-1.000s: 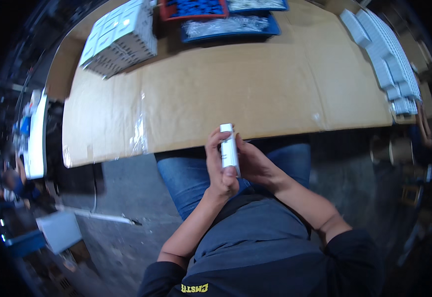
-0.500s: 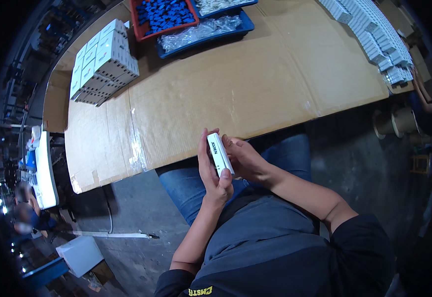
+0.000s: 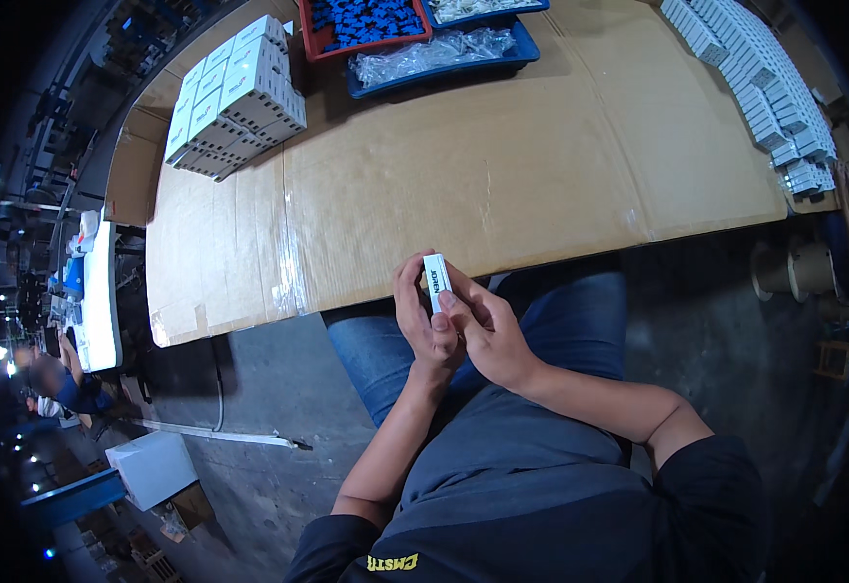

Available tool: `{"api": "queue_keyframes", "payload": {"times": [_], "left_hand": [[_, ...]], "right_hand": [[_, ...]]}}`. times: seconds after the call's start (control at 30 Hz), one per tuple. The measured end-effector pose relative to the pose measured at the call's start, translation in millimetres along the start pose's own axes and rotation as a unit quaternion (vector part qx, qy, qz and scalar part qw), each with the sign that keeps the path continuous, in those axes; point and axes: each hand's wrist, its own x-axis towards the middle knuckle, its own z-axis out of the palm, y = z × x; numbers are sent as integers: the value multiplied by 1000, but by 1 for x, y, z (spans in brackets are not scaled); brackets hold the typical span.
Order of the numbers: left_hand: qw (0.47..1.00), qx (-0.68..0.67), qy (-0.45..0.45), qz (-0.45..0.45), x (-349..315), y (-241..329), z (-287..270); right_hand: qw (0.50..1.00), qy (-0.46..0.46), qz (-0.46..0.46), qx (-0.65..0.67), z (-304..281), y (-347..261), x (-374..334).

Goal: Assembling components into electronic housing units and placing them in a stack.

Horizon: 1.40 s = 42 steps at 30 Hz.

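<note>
A small white box (image 3: 435, 276) with dark print is held upright between both hands, just in front of the table's near edge. My left hand (image 3: 417, 316) is closed round its left side, thumb along the lower part. My right hand (image 3: 487, 335) wraps the other side, with its thumb pressed on the front face. The lower part of the box is hidden behind my fingers.
On the cardboard-covered table (image 3: 424, 185) stands a stack of white boxes (image 3: 240, 97) at the back left. A red tray (image 3: 371, 44) of blue pieces and a blue tray (image 3: 444, 83) of clear plastic bags sit behind. Rows of white boxes (image 3: 764, 87) line the far right.
The right hand has closed over the box's front face, its thumb now covering the lower part. The box has turned to stand more upright. The whole view has shifted slightly.
</note>
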Motion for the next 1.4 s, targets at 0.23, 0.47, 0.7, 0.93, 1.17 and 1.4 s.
{"api": "queue_keyframes", "payload": {"times": [0.23,0.47,0.7,0.93,1.17,1.4], "left_hand": [[999,-14,10,27,-1,0,5],[995,-95,24,-17,-11,-15,8],[899,-319,-5,-299,-7,6,0],[784,-404,-54,-467,6,46,1],[745,-447,-129,-478,0,47,-4],[740,-442,-84,-499,-5,48,-3]], "right_hand": [[997,-12,-1,-70,-2,-7,-5],[988,-49,51,-134,-6,-7,7],[945,-187,32,-266,-45,-35,16],[829,-87,-252,-491,-60,-25,27],[764,-183,-399,-473,-62,-26,37],[798,-183,-386,-425,-65,-15,34]]}}
